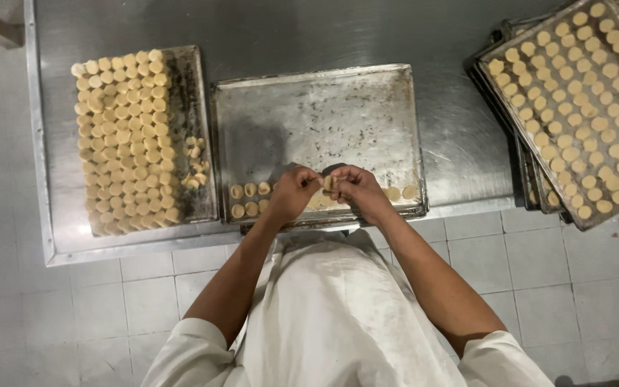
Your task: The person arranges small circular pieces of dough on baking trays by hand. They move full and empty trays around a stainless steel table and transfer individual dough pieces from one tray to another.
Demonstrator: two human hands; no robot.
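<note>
A small pale dough piece (328, 183) sits pinched between the fingertips of both hands, held just above the near edge of the middle tray (324, 115). The right hand (356, 188) closes on it from 3 o'clock, the left hand (293, 190) from 9 o'clock; both grips are closed on that one piece.

Below the hands, a short row of shaped pieces (248, 199) runs along the tray's 6 o'clock edge. At 9 o'clock lies a tray of stacked dough discs (125, 140); at 2 o'clock, a stack of filled trays (582, 107) overhangs the steel table (266, 32).

The soft piece could likely squash or tear if pinched too hard. Being worked so close to the tray's lip, it might drop to the tiled floor (574, 279).
</note>
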